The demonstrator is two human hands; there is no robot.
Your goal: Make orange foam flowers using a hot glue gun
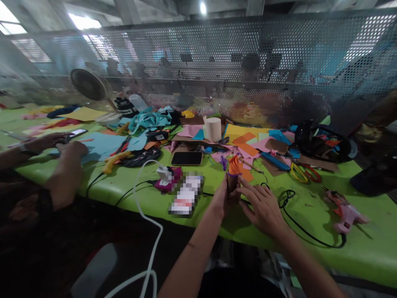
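Note:
My left hand is closed round a small paper craft piece, an orange paper cone with a purple band, held upright just above the green table. My right hand rests beside it on the right, fingers spread and reaching toward the base of the piece. Both forearms come up from the bottom edge of the head view.
A pink glue gun with a black cord lies at the right. Scissors, coloured paper scraps, a paper roll, a black phone and a white charger cable litter the table. Another person's hands work at the left. A mesh screen stands behind.

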